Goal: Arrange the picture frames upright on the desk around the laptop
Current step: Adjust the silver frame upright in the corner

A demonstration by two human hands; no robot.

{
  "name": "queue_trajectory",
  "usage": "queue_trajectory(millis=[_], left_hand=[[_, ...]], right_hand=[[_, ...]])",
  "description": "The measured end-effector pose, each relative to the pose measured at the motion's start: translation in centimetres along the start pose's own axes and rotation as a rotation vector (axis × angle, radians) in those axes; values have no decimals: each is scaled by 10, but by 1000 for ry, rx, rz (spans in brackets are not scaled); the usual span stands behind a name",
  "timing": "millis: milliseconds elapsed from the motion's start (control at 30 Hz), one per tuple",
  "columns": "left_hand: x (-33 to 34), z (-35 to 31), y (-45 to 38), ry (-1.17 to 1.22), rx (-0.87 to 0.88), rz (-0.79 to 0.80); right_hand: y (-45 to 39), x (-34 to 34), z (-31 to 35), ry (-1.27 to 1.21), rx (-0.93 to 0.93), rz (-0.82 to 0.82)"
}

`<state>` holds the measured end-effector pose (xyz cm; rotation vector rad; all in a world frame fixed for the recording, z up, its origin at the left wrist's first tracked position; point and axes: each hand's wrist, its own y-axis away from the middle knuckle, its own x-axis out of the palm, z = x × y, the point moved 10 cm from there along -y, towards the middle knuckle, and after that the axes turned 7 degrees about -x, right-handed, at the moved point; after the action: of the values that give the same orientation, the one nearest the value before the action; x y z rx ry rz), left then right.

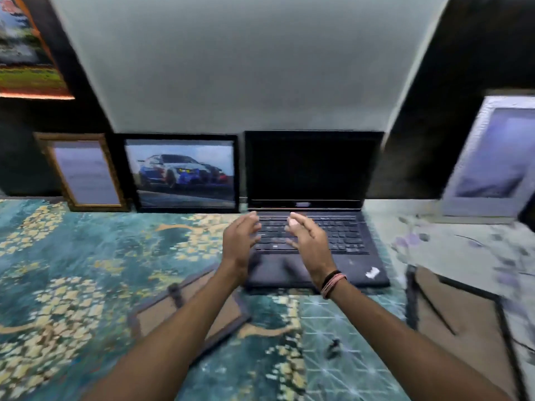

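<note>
An open black laptop (312, 204) sits at the back middle of the desk, screen dark. Left of it a black frame with a car picture (183, 172) stands upright, and further left a gold frame (84, 172) leans upright. A white frame (492, 160) stands upright at the right. Two frames lie face down: one (162, 311) under my left forearm, another (460, 311) at the right front. My left hand (240, 241) and my right hand (309, 241) hover over the keyboard, fingers spread, holding nothing.
A patterned teal and gold cloth (72, 270) covers the desk. A picture (23, 47) hangs on the dark wall at the upper left. A small dark object (333, 347) lies on the cloth near my right forearm.
</note>
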<state>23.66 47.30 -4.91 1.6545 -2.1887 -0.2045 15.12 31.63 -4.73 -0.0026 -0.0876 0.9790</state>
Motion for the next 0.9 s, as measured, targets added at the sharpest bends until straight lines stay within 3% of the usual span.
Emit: queue_trajectory(millis=[333,567,700,900], left_hand=[[265,76,45,-108,-40,209],[419,122,13,-157,-26,304],[487,130,-1,-243,16,365],[535,139,-24,-358,108,364]], right_hand=[[-7,-311,22,66,-12,-260],[-69,-498,17,67,-25,-443],[-116,-587,15,199,-78,-507],[-139,-627,29,229,39,-499]])
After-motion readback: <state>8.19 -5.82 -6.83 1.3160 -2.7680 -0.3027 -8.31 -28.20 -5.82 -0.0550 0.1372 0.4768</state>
